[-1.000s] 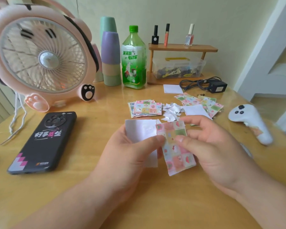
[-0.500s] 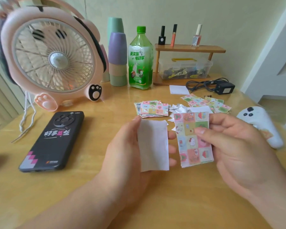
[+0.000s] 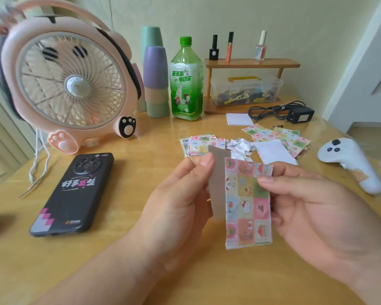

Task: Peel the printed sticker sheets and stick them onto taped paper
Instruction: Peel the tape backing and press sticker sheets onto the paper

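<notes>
In the head view, the left hand (image 3: pixel 180 205) is raised over the bench (image 3: pixel 123 249), palm turned inward, and a plain grey backing paper (image 3: pixel 217 183) is pinched at its left edge between thumb and fingers (image 3: pixel 204 161). The right hand (image 3: pixel 317 212) is held opposite, and the printed sticker sheet (image 3: pixel 248 203) is pinched at its right edge, with the thumb laid across the front. The sheet is held upright above the bench, just in front of the backing paper and overlapping it.

A clear plastic box (image 3: pixel 244 89) under a small wooden shelf (image 3: pixel 251 62) is filled with small dark and yellow items too small to identify.

The sheet is printed with three columns of pastel squares, each bearing a small cartoon picture. More sticker sheets (image 3: pixel 204 144) and white paper scraps (image 3: pixel 240 146) are spread on the bench behind.
</notes>
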Demonstrator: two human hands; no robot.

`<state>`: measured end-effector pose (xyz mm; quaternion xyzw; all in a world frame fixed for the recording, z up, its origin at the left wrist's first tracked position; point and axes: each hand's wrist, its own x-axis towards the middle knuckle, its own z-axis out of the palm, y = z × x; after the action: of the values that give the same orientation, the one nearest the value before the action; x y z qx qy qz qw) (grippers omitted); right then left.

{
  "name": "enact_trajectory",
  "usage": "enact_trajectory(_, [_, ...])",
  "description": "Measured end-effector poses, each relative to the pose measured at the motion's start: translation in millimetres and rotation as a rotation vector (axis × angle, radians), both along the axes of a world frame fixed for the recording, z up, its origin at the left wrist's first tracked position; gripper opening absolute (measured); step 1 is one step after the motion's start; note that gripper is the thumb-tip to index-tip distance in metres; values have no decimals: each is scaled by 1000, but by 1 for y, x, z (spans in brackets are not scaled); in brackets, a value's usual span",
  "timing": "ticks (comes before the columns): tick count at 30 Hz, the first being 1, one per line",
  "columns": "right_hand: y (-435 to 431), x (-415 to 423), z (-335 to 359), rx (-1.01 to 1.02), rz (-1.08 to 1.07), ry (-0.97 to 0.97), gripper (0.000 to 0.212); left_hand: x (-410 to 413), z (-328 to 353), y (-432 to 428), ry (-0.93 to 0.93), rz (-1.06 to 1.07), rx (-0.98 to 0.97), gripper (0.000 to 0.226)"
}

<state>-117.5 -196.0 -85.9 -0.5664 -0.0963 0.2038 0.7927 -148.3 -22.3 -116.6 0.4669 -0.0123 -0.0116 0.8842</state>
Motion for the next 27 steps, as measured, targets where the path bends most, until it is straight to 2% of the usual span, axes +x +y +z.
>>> enact_trajectory(3, [-5, 3, 1, 0, -1, -2, 11, -2, 4, 1, -63, -23, 30, 40])
enact_trajectory(5, [-7, 5, 1, -6, 14, -32, 22, -3, 4, 2, -98, -71, 13, 36])
enact_trajectory(7, [-7, 5, 2, 18, 20, -58, 15, -4, 3, 4, -121, -104, 20, 40])
enact_trajectory(10, [-6, 3, 4, 54, 33, -103, 19, -4, 2, 5, -143, -70, 115, 52])
enact_trajectory(16, [-9, -1, 6, -1, -26, -190, 16, -6, 5, 8, -224, -97, 174, 38])
enact_trajectory(19, [-10, 1, 3, 5, -37, -174, 24, -5, 5, 11, -237, -140, 169, 39])
enact_trajectory(23, [-9, 1, 3, 2, -18, -197, 28, -3, 6, 12, -234, -229, 50, 43])
enact_trajectory(27, [-10, 2, -1, 4, -38, -188, 47, -2, 7, 12, -239, -212, 34, 45])
